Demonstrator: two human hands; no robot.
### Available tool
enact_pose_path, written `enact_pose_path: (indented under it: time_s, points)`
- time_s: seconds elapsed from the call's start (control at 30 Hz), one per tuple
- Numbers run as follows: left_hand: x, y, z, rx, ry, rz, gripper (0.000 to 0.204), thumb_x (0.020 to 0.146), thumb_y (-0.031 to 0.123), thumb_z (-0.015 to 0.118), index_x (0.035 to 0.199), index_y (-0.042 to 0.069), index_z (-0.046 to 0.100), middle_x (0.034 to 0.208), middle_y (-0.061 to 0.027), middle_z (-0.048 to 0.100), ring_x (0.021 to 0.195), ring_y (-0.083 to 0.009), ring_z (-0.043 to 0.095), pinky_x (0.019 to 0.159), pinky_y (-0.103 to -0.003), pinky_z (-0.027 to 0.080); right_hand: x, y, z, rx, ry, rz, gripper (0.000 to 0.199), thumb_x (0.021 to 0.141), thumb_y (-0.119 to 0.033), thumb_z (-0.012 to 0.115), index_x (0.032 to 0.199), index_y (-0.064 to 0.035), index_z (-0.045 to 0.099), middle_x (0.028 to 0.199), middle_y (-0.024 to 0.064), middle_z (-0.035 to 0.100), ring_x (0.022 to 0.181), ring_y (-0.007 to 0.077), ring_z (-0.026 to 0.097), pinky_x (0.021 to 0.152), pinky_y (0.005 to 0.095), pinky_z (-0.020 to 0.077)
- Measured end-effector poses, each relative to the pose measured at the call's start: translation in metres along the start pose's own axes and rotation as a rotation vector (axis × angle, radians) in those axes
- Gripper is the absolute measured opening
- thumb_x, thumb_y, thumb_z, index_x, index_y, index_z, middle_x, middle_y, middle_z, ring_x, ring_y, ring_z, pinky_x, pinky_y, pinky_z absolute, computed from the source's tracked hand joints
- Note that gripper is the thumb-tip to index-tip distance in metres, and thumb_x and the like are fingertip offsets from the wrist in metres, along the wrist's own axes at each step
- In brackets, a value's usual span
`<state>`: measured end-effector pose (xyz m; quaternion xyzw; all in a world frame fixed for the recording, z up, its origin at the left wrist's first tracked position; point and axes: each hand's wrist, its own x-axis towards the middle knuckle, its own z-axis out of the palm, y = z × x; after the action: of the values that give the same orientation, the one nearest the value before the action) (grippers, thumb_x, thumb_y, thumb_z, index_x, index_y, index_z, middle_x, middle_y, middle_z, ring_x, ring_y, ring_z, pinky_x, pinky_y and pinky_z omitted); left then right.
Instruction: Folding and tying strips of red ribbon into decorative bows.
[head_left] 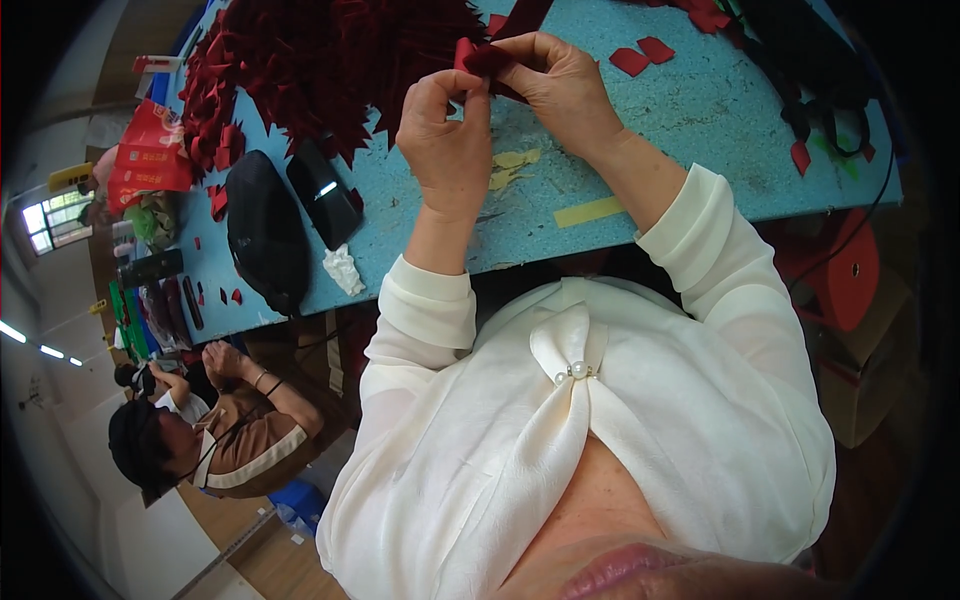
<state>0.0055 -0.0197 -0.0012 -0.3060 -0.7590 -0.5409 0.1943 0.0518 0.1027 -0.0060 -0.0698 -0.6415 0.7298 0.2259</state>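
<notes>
Top centre: left grip (446,132) and right grip (568,95) pinching red fabric (487,61); upper left: red pile (305,65), phone (322,200), black pouch (264,228).

The fabric pile (310,65) and dark red strip (524,17) ran past the view's upper edge. The left hand (445,135) and right hand (565,90) partly concealed the red piece (463,53). The table (690,150) hid the red spool's (838,300) top. Whatever the co-worker's hands (225,361) held was too small to tell.

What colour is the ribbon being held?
The ribbon is dark to bright red, clearest in the head view.
</notes>
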Motion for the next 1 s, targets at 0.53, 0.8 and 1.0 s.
enact_pose_path:
  time_s: [0.53, 0.8, 1.0]
  points:
    - [0.016, 0.001, -0.03, -1.074, -0.315, -0.908, 0.019, 0.079, -0.003, 0.066, 0.089, 0.01, 0.057, 0.078, 0.001, 0.059, 0.06, -0.0043, 0.048, 0.05, -0.017, 0.036, 0.001, 0.007, -0.004, -0.27, -0.011, -0.128, 0.016, 0.086, -0.005, 0.061, 0.101, -0.0063, 0.066, 0.093, 0.0045, 0.067, 0.086, 0.0129, 0.063, 0.079, 0.0259, 0.0531]
    - [0.003, 0.003, -0.02, -0.526, -0.258, -0.462, 0.021, 0.081, -0.003, 0.064, 0.097, 0.008, 0.058, 0.081, 0.0003, 0.061, 0.063, -0.0039, 0.05, 0.053, -0.018, 0.039, 0.004, 0.008, -0.006, -0.077, -0.049, 0.06, 0.017, 0.087, -0.006, 0.06, 0.103, -0.0053, 0.065, 0.091, 0.0036, 0.066, 0.082, 0.0108, 0.063, 0.076, 0.0243, 0.0535]
    - [0.004, 0.0, -0.022, -0.145, -0.234, -0.073, 0.02, 0.078, -0.002, 0.067, 0.095, 0.006, 0.06, 0.082, 0.001, 0.062, 0.065, -0.0048, 0.052, 0.058, -0.019, 0.044, 0.003, 0.004, -0.008, -0.037, -0.053, 0.111, 0.018, 0.088, -0.006, 0.059, 0.105, -0.0052, 0.064, 0.092, 0.0036, 0.066, 0.081, 0.0102, 0.062, 0.075, 0.0236, 0.0536]
